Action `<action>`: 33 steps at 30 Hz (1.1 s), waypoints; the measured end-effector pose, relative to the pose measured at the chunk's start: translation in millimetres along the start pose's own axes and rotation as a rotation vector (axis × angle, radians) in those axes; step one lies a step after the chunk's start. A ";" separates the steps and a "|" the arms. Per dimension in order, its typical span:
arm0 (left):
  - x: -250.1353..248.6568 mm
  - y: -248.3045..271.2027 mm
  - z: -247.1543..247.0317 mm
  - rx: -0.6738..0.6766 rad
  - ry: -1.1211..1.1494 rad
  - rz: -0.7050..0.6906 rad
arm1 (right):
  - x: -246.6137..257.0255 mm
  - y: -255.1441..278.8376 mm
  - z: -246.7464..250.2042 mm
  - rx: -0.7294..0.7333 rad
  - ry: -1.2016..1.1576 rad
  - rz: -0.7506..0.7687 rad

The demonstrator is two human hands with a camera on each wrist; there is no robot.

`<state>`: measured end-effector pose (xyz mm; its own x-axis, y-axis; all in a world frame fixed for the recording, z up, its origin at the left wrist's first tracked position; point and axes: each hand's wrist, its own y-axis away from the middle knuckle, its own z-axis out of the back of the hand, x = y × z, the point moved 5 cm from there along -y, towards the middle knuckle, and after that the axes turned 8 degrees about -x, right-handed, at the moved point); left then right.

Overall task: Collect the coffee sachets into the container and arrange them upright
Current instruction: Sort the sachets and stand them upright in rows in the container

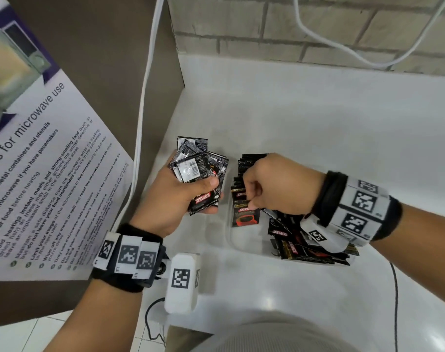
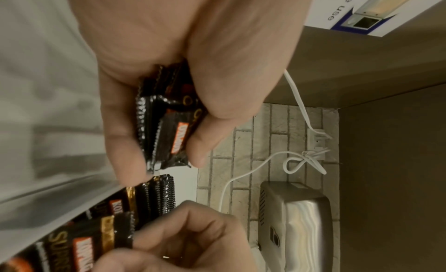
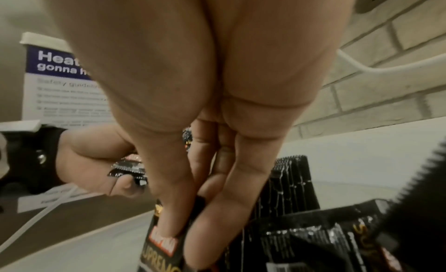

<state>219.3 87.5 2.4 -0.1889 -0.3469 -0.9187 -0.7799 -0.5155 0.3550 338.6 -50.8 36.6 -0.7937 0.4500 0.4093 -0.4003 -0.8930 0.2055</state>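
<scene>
On a white countertop (image 1: 318, 118) beside a brick-pattern wall (image 1: 267, 29), a clear plastic container (image 1: 231, 240) holds black Kopiko coffee sachets. The left hand (image 1: 175, 199) hovers just left of the container, its fingers and thumb curled round a fanned bundle of sachets (image 1: 198, 171); the thumb presses across the front of the bundle while the fingers wrap behind it, and the bundle's top edges stick out well above the hand. The right hand (image 1: 279, 184) reaches down into the container, with thumb and fingertips pinching the top edge of the front sachet (image 1: 245, 217) in an upright row (image 1: 244, 168) standing along the container's left side. More sachets lie loose in a jumbled heap (image 1: 305, 247) at the container's right end, beneath the right wrist. A microwave-use poster (image 1: 38, 161) hangs at left, and white cables (image 1: 142, 123) run down the corner.
</scene>
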 end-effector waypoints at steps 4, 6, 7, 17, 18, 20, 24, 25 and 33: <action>5.5 0.2 -0.3 0.023 -0.018 0.019 | 1.4 -4.4 -1.2 -0.022 0.069 0.013; 6.8 -0.5 0.3 0.031 -0.016 0.017 | -2.4 -5.9 7.1 -0.106 0.057 -0.009; 7.0 -0.7 0.4 0.031 -0.017 0.016 | -4.6 -6.1 11.3 -0.141 0.050 -0.026; 7.1 -1.4 -4.3 0.047 -0.021 0.010 | -5.0 -2.8 11.4 -0.115 0.086 -0.076; 7.0 -1.1 -4.5 0.048 -0.022 0.010 | -5.3 -2.9 12.3 -0.116 0.086 -0.080; 7.9 -0.8 -4.2 0.050 -0.025 0.011 | -6.8 -3.1 13.7 -0.124 0.086 -0.082; 7.5 -0.2 -3.6 0.044 -0.023 0.009 | -10.3 -2.2 12.9 -0.133 0.073 -0.085; 6.9 0.1 -3.8 0.047 -0.022 0.005 | -12.0 -1.7 13.9 -0.138 0.057 -0.093; -8.3 13.7 -19.2 0.111 -0.038 -0.043 | -1.1 19.9 50.5 -0.456 -0.437 -0.085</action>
<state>221.7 68.3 18.2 -0.1747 -0.2954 -0.9393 -0.8486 -0.4386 0.2957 354.6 -69.1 85.1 -0.5290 0.3911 0.7531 -0.6846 -0.7211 -0.1063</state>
